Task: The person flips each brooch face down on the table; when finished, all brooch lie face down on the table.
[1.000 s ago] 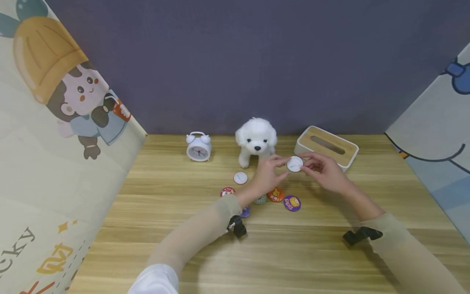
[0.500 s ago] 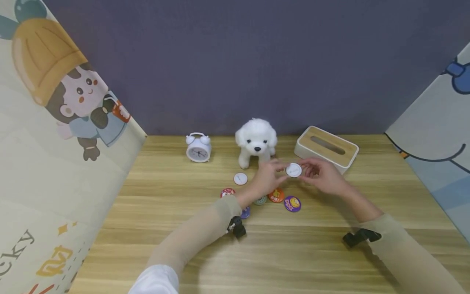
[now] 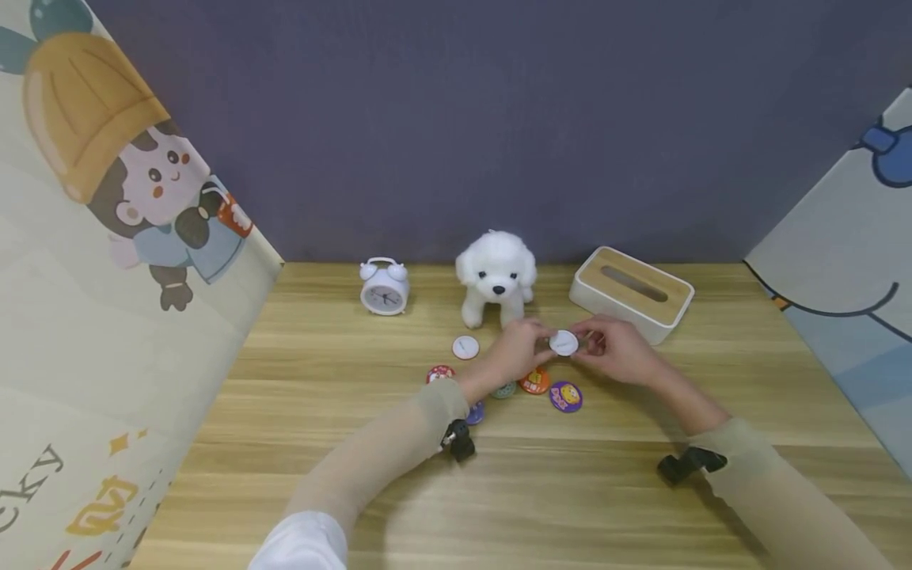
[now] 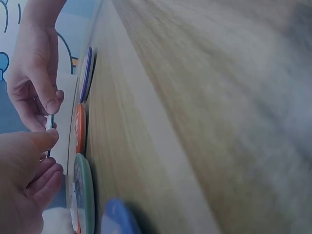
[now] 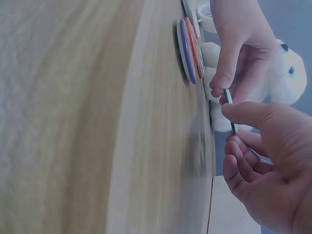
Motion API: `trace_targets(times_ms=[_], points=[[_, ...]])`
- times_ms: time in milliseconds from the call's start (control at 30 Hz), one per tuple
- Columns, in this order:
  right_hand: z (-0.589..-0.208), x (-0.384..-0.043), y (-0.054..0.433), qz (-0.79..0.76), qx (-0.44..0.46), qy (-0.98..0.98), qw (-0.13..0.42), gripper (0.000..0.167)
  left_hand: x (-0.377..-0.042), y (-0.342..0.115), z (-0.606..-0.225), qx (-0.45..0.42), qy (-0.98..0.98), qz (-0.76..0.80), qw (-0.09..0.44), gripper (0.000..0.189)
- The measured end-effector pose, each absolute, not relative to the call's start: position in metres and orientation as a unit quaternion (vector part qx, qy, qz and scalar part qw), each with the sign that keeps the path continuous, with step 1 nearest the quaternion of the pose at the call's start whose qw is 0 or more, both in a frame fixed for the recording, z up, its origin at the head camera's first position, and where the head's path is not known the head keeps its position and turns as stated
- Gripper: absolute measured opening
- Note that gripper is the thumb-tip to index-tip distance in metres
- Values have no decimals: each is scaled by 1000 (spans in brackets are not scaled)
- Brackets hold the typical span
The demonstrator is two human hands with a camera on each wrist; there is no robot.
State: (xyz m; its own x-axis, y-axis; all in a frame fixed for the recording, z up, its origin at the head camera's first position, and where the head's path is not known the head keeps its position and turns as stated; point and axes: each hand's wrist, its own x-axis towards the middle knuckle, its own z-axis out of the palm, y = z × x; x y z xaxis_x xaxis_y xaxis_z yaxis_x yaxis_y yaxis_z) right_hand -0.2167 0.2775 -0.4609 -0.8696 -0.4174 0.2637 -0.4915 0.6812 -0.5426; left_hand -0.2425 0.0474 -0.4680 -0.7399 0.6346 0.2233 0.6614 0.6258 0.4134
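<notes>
A round badge (image 3: 564, 343) with a white face upward is held between both hands above the table. My left hand (image 3: 516, 348) pinches its left edge between thumb and fingers. On the opposite edge, my right hand (image 3: 618, 350) pinches it the same way. Seen edge-on in the right wrist view, the badge (image 5: 229, 96) is thin and apart from the tabletop. Below the hands lie an orange badge (image 3: 534, 381), a purple badge (image 3: 566, 397) and a green badge (image 3: 504, 389). The left forearm partly covers a red badge (image 3: 440, 374) and a blue badge (image 3: 475, 412).
A white badge (image 3: 466, 347) lies left of the hands. Behind stand a white plush dog (image 3: 498, 273), a white alarm clock (image 3: 385, 294) and a tissue box (image 3: 630, 293) with a wooden lid. The wooden table (image 3: 556, 491) ends at a dark back wall (image 3: 499, 119).
Both hands have come down and slightly nearer the person with the badge, which has shifted a little left. Its white face has tilted. The other badges stay where they were.
</notes>
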Motion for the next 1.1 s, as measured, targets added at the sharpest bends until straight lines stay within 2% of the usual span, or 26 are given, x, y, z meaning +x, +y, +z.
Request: trace_targets(times_ms=[233, 833, 967, 1100], points=[[-464, -218, 277, 295, 238, -925, 38, 36, -242, 48, -469, -370, -903, -216, 30, 33], [-469, -221, 266, 263, 227, -937, 43, 35, -242, 51, -471, -360, -915, -182, 13, 25], [-471, -221, 264, 262, 225, -937, 45, 36, -241, 52, -469, -353, -920, -171, 11, 25], [-471, -219, 260, 261, 219, -939, 53, 37, -241, 48, -466, -345, -922, -176, 4, 34]])
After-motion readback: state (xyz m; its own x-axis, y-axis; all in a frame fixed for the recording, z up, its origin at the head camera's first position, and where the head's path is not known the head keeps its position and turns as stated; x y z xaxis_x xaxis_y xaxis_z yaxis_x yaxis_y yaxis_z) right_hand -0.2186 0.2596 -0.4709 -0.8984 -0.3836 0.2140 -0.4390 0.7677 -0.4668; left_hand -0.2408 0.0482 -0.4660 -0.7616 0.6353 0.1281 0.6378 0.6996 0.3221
